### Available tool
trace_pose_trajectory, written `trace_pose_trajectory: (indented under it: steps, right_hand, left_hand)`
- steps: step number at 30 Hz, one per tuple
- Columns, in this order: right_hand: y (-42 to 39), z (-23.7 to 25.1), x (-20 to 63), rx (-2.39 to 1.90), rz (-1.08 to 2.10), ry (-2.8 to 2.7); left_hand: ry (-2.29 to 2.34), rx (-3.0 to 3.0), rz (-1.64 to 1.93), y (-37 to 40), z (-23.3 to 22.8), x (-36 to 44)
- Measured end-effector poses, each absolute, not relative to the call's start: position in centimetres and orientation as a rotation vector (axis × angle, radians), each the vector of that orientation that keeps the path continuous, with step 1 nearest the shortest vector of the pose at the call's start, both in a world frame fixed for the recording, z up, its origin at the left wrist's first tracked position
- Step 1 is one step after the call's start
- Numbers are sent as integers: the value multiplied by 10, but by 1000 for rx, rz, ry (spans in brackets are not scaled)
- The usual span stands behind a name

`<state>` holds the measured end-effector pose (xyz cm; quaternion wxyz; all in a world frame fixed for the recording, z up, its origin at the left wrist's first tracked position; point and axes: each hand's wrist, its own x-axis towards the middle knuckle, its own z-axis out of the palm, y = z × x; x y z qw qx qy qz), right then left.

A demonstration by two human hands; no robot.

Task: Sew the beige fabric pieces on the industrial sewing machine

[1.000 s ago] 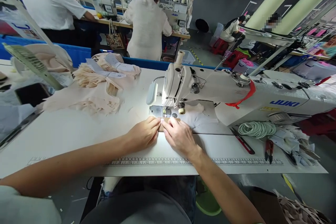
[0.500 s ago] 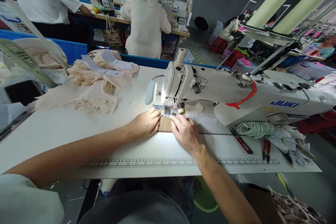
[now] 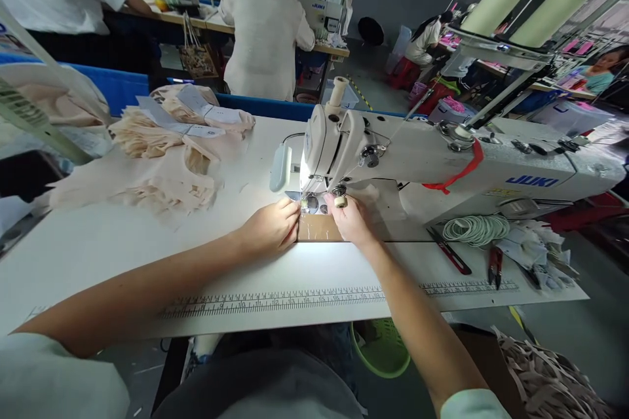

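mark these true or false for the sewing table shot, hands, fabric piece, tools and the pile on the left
1. Both hands rest on the small tan fabric piece in front of the needle of the white sewing machine. True: the left hand is at its left edge, the right hand at its right.
2. The right hand holds the red-handled snips. False: they lie on the white table, apart from both hands.
3. The stack of pale pink fabric pieces lies left of the machine. True.
4. The coil of white elastic lies under the left hand. False: it lies to the right, beside the machine.
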<state>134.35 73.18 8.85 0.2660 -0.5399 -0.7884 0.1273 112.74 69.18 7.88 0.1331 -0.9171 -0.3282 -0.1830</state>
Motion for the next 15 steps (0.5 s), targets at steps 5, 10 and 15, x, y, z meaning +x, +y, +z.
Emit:
trace_pose_trajectory:
  steps: [5,10,15]
  right_hand:
    - [717,88,1346,-1452,328,-2104]
    - [718,86,1343,-1507,297,-2140]
    - [724,84,1344,-1574,142,-2147]
  left_hand:
    - [-968,-2657,-498,692,79,1128]
    - [-1043,-2694,-495,698,76,1128]
    - [-1095,-2688,-456,702,70,1127]
